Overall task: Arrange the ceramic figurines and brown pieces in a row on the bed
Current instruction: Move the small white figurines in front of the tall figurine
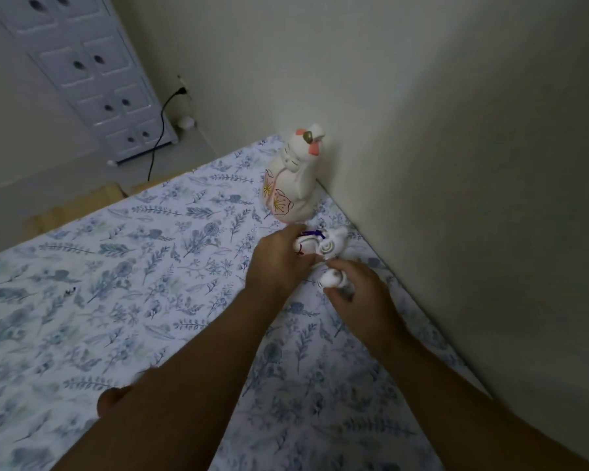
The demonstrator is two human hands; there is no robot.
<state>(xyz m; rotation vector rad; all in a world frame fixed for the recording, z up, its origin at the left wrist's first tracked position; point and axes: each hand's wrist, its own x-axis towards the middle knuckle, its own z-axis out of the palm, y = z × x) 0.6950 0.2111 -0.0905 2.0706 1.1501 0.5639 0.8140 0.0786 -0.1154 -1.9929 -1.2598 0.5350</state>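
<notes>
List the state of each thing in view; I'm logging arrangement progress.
Tall white ceramic figurine with pink flowers: upright by the wall.
White figurine with purple cord: gripped by left hand.
Small white-and-grey figurine: held in right hand.
Black cable: plugged in.

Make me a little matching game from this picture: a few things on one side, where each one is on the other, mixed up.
Things
1. tall figurine
2. medium figurine
3. small figurine
4. cabinet

Places
A. in the right hand
B. standing on the bed by the wall corner
C. on the floor, far left
D. under the left hand

Pairs: 1-B, 2-D, 3-A, 4-C
</notes>
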